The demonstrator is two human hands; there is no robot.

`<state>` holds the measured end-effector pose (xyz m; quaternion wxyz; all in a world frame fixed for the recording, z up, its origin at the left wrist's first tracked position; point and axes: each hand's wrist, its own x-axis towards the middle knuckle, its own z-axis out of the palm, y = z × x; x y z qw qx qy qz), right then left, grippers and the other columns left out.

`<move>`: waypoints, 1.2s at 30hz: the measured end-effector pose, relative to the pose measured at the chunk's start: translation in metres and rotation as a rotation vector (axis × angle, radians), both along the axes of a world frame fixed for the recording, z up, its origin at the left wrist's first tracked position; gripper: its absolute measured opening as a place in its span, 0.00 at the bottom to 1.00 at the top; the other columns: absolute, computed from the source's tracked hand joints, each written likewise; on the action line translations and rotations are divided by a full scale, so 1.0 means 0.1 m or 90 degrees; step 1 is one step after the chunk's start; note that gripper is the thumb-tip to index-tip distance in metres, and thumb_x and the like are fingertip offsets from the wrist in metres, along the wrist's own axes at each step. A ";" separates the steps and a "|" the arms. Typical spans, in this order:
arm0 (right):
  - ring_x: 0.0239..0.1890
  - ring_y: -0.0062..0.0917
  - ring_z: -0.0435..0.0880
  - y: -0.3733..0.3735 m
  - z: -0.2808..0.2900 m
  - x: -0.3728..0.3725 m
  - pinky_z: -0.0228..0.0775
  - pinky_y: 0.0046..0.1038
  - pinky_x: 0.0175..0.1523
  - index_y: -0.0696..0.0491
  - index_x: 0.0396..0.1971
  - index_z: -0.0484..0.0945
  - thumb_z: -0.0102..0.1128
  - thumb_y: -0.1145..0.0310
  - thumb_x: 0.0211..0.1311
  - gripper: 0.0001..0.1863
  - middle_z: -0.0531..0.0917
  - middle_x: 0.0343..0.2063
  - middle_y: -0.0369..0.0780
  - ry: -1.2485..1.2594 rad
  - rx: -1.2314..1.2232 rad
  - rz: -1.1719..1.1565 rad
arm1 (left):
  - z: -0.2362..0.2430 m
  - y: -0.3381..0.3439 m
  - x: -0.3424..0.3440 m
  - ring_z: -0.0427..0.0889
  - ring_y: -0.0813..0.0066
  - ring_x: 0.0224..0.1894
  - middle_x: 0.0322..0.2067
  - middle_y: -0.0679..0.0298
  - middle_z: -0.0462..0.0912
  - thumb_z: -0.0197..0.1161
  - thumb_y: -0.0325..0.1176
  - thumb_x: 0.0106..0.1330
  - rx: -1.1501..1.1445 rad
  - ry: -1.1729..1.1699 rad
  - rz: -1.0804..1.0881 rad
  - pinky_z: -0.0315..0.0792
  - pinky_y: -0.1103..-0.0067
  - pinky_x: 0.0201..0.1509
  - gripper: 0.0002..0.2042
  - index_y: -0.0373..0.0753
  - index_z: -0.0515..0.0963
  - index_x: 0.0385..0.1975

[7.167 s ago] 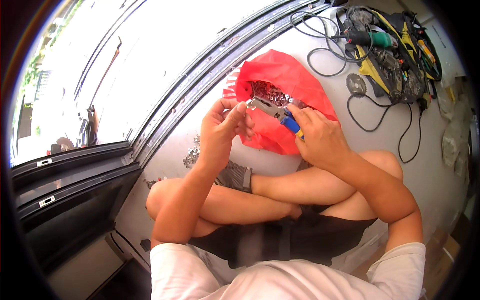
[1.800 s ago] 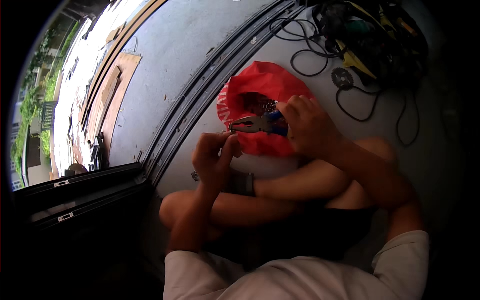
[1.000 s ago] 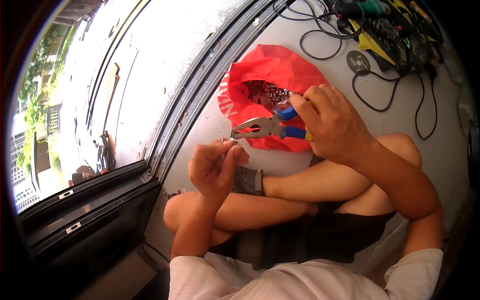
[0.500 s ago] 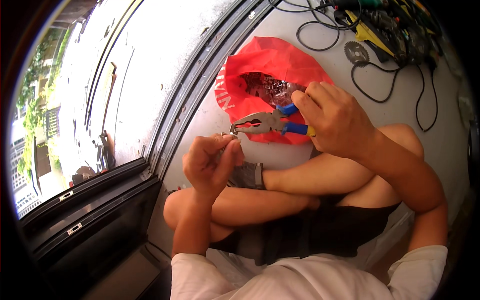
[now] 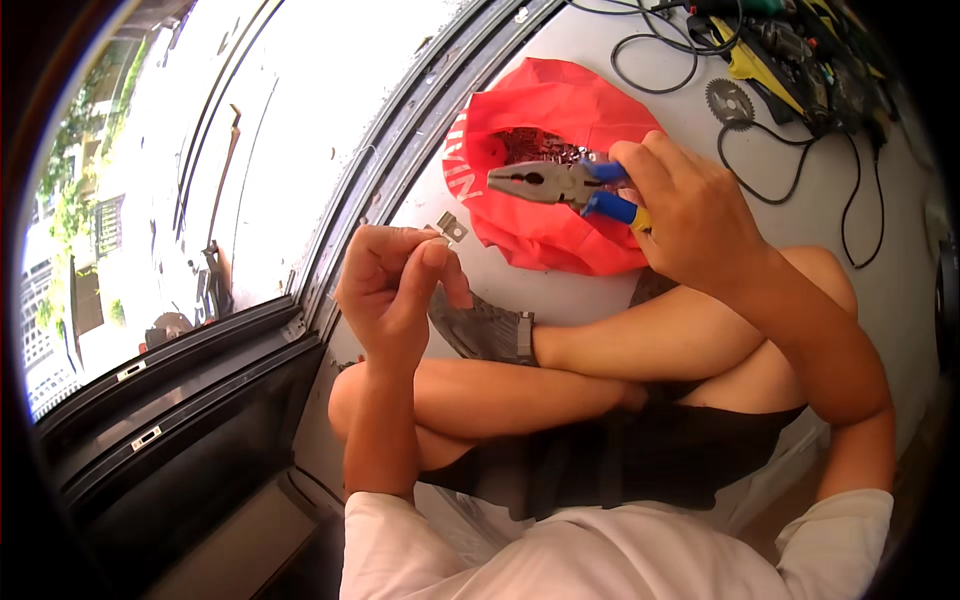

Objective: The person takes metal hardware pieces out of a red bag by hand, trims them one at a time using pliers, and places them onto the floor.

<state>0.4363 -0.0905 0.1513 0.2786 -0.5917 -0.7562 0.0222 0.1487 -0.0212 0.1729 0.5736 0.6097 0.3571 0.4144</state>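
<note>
Between the thumb and forefinger of my left hand [image 5: 395,285] is pinched a small metal clip [image 5: 452,228], bent and with a hole in its plate. My right hand [image 5: 690,205] grips combination pliers [image 5: 545,183] by their blue and yellow handles. The pliers' jaws look closed and point left, apart from the clip. Behind the pliers a red bag [image 5: 585,105] lies open on the floor, with many small shiny metal pieces [image 5: 530,146] inside. My right fingers hide part of the bag's right side.
At the far right lie power tools [image 5: 790,75] with black cables [image 5: 770,195] and a round saw blade [image 5: 730,102]. A dark metal door track [image 5: 400,130] runs along the left, beside a black framed panel [image 5: 190,440]. My crossed legs [image 5: 520,400] are close below my hands.
The pliers have come off the clip and moved up and slightly right with my right hand. My left hand has drawn a little left and up, still pinching the clip.
</note>
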 end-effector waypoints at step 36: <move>0.42 0.41 0.77 -0.09 -0.11 -0.28 0.72 0.42 0.45 0.57 0.60 0.71 0.61 0.81 0.54 0.30 0.73 0.40 0.45 0.044 -0.071 0.014 | -0.11 -0.13 0.15 0.81 0.73 0.21 0.23 0.55 0.81 0.59 0.22 0.76 0.059 0.012 0.005 0.78 0.79 0.26 0.03 0.32 0.71 0.41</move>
